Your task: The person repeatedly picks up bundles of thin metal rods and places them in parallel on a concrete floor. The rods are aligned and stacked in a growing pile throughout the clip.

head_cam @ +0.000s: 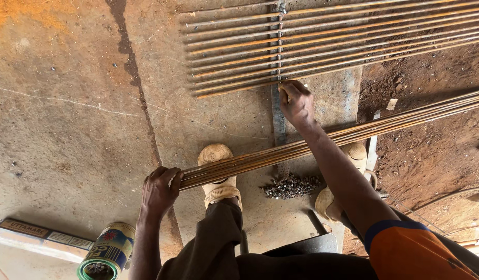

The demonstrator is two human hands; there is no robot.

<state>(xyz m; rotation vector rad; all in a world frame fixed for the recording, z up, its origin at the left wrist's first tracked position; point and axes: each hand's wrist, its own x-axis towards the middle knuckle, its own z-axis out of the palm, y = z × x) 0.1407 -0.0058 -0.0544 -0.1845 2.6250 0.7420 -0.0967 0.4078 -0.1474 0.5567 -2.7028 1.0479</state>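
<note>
Head view shows the fingers of the right hand pinched together at the near edge of the rod grid, just where the lowest rod meets the cross bar; whether a small piece is held between the fingertips I cannot tell, they hide that spot. The left hand has its fingers curled over the cut ends of the loose rod bundle — closed on it, pressing the ends together.

The grid lies flat on the concrete floor, its rusty rods parallel and evenly spaced, running to the right out of view. The bundle lies nearer to the person, across the feet in tan shoes, and passes under the right forearm.

To do this step well, I judge the right hand should work exactly on the crossing point, so the spacing of the rods is not disturbed, while the left hand holds the bundle low and steady — if it rolls, it may knock the grid. Rod ends are sharp and rusty, so the grip should stay behind the tips.

Between the shoes lies a small pile of dark metal bits. At lower left stand an open tin can and a flat long box, well apart from the rods.
</note>
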